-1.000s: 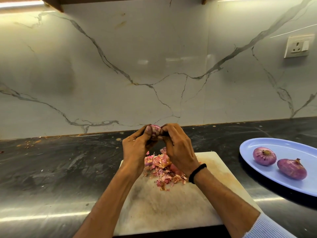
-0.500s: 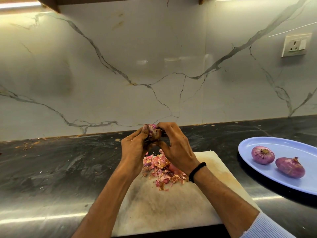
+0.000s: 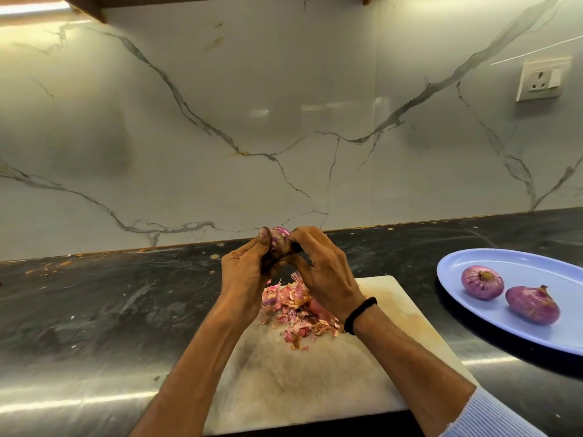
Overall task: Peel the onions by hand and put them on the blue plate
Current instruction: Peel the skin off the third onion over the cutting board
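Both hands, left (image 3: 244, 272) and right (image 3: 325, 272), closed their grip on one onion (image 3: 279, 237). Peels (image 3: 293, 307) lay just below that grip. The plate (image 3: 517, 323) sat well to its right.

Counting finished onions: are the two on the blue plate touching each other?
Apart. The head view shows a strip of bare blue plate between the left onion and the right onion.

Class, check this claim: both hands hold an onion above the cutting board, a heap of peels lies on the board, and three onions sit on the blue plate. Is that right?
One detail is wrong: the blue plate holds two onions, not three, as the head view shows. The rest stands: the left hand and right hand hold an onion above the cutting board, with peels on it.
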### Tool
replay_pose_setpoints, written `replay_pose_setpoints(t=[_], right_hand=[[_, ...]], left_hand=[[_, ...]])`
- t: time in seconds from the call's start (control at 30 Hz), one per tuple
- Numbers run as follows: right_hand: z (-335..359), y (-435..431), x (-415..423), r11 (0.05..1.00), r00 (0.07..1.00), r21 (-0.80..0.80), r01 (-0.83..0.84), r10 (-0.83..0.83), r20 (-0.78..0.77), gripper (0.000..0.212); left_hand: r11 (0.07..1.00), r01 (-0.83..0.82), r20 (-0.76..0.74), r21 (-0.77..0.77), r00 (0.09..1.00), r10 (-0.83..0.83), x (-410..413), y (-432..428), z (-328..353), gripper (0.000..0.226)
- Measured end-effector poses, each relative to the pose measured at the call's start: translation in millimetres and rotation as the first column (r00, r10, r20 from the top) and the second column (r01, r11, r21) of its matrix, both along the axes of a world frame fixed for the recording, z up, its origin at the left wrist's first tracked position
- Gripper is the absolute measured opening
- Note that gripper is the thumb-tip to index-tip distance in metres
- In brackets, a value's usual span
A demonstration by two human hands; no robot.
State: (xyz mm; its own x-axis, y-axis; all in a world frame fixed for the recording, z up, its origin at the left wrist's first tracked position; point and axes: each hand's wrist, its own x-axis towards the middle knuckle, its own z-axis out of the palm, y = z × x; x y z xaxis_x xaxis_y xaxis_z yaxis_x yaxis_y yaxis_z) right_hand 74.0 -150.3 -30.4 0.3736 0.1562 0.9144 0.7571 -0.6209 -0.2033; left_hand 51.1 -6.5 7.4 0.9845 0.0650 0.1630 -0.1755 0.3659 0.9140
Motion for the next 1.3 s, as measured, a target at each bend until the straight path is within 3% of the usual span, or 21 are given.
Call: replay_pose_setpoints(t=[0.13,0.27,0.37,0.67,0.83,1.1,1.3], right_hand=[[0,1,0,0.999,1.000,0.028,0.021,-0.020,-0.019,0.014],[2,1,-5,0.998,0.996,0.060,-0.006,0.011,-0.084,0.043],[2,2,-5,0.999,0.997,0.047,-0.007,0.010,-0.072,0.051],[2,1,-4,1.000,0.998,0.003,0.019,-0.018,-0.053,0.039],[1,1,-1,0.999,0.998,0.003,0.037,-0.037,-0.042,0.012],[11,1,-8,0.978,0.997,0.209,-0.004,0.021,-0.075,0.019],[10,0,-7,0.985,1.000,0.171,0.016,-0.013,-0.023,0.015]], left_hand=[[1.000,-0.001,0.002,-0.022,1.000,0.001,-1,0,2,0.032],[0.999,-0.006,-0.005,-0.033,1.000,0.006,-1,0,2,0.033],[1.000,0.009,0.006,-0.028,1.000,-0.009,-1,1,2,0.033],[1.000,0.007,-0.023,-0.005,1.000,-0.007,1,1,1,0.036],[0.999,0.017,-0.025,-0.028,1.000,-0.018,1,1,1,0.036],[1.000,0.005,-0.031,-0.009,1.000,-0.005,0,3,2,0.047],[0.995,0.087,-0.010,0.057,0.996,-0.087,-2,3,2,0.049]])
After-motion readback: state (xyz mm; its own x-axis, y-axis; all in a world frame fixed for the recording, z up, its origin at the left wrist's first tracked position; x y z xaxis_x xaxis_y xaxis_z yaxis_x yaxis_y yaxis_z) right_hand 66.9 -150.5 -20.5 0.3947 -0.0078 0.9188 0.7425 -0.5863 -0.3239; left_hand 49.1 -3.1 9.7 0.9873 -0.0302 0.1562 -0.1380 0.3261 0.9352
